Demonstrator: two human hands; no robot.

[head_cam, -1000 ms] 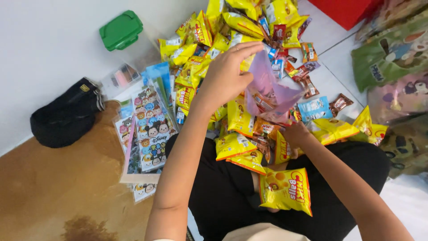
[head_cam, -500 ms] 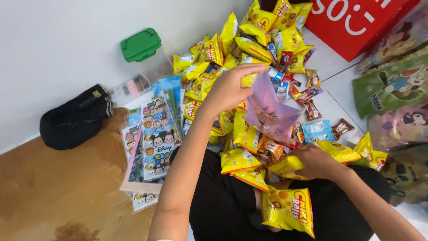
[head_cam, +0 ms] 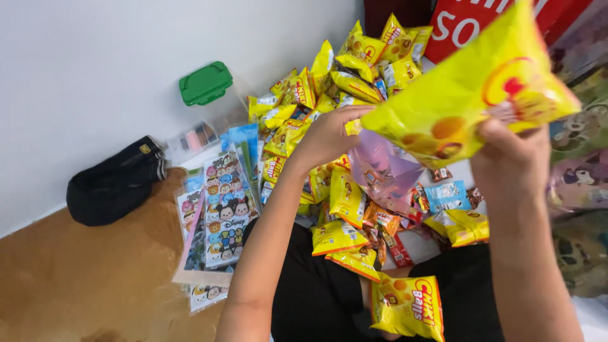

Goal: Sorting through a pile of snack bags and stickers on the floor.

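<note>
The right hand (head_cam: 510,158) grips a big yellow snack packet (head_cam: 468,95) by its lower right edge, fingers curled tight on the foil, and holds it up close to the camera, so that it fills the 1 o'clock part of the view. The left hand (head_cam: 329,136) is closed on the rim of a thin purple bag (head_cam: 383,171) and touches the packet's left end; the packet's lower corner sits at the bag's mouth. The bag hangs below the packet, at about 6 o'clock from it. It is see-through, and small wrapped snacks show dimly in its lower part; I cannot tell how many.

Behind the hands, from 11 to 12 o'clock, a heap of yellow packets (head_cam: 354,63) lies against the white wall (head_cam: 95,63). More yellow packets, small red and brown wrappers and a light blue sachet (head_cam: 446,195) lie loose under the bag. One yellow packet (head_cam: 408,307) rests on the person's black-clothed lap at 6 o'clock.

At 10 o'clock from the left hand stands a clear plastic box with a green lid (head_cam: 204,82), its inside too dim to read. Below it a second clear box (head_cam: 190,140) holds small coloured things. At 8 o'clock a stack of cartoon sticker sheets (head_cam: 221,209) in clear sleeves lies on the brown floor (head_cam: 82,285), and a black pouch (head_cam: 114,183) lies at 9 o'clock by the wall.
</note>
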